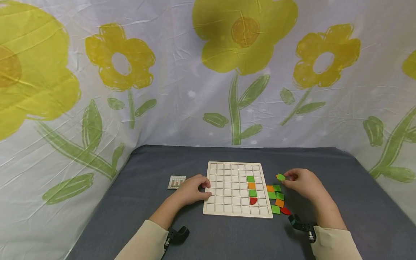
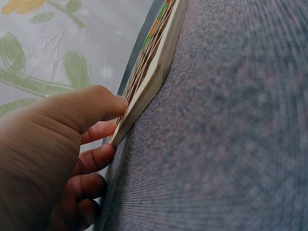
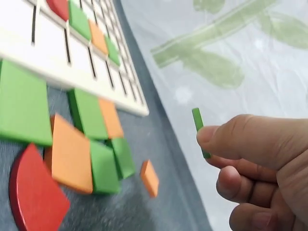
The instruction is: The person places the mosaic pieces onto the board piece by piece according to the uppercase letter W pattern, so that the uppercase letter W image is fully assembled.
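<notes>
A light wooden grid board (image 1: 227, 187) lies on the dark cloth, with a column of tiles in its right part: a green tile (image 1: 250, 179), an orange tile (image 1: 251, 185), another green and a red quarter-round tile (image 1: 253, 200). My left hand (image 1: 191, 189) holds the board's left edge; in the left wrist view the thumb (image 2: 113, 107) lies on the rim and the fingers are bent beside it. Off the board's right side, my right hand (image 1: 302, 182) pinches a green tile (image 3: 198, 120) between thumb and fingers, raised above the cloth.
Loose green and orange tiles (image 3: 72, 159) and a red quarter-round tile (image 3: 36, 192) lie along the board's right edge. One orange tile (image 3: 150, 178) sits apart from them. A small pattern card (image 1: 176, 182) lies left of the board. Behind the table hangs a flowered sheet (image 1: 182, 90).
</notes>
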A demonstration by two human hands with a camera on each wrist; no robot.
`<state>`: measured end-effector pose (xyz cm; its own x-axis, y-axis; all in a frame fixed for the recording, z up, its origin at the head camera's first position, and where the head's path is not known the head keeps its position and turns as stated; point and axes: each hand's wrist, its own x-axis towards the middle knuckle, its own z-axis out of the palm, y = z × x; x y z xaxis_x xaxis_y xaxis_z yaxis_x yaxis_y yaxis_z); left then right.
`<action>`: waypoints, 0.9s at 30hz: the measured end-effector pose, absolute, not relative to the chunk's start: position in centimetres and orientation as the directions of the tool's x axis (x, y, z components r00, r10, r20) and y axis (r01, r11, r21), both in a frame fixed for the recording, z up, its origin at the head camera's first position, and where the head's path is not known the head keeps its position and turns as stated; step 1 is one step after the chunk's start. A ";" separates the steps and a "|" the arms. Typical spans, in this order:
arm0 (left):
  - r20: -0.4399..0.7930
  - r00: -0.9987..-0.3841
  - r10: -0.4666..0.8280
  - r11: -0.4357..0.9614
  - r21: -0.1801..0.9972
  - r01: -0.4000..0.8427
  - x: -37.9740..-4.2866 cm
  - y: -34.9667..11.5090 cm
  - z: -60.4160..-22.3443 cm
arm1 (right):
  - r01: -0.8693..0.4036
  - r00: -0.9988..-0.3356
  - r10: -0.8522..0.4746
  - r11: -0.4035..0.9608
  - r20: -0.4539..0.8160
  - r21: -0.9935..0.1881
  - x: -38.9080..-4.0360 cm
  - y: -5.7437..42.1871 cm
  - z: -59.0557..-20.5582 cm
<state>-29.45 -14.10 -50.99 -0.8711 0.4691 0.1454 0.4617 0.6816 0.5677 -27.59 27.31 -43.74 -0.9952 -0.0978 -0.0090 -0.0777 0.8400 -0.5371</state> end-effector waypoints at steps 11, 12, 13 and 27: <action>0.141 -0.877 0.460 0.690 0.565 0.453 -29.3 -14.0 -50.8 | -0.149 -0.984 -0.176 0.830 0.001 -0.538 -26.5 24.6 -41.5; 0.140 -0.877 0.460 0.690 0.565 0.452 -29.3 -14.0 -50.8 | -0.155 -0.983 -0.184 0.826 0.001 -0.542 -26.4 24.3 -41.4; 0.140 -0.877 0.460 0.691 0.564 0.453 -29.3 -14.0 -50.9 | -0.160 -0.981 -0.192 0.823 -0.001 -0.545 -26.3 24.1 -41.3; 0.135 -0.876 0.464 0.697 0.554 0.455 -29.4 -14.0 -50.9 | -0.276 -0.944 -0.330 0.792 -0.002 -0.545 -25.7 21.2 -41.2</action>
<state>-29.43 -14.03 -50.95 -0.8756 0.4638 0.1349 0.4546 0.6971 0.5544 -25.66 21.20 -41.19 -0.9440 -0.3299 -0.0017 -0.2757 0.7919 -0.5448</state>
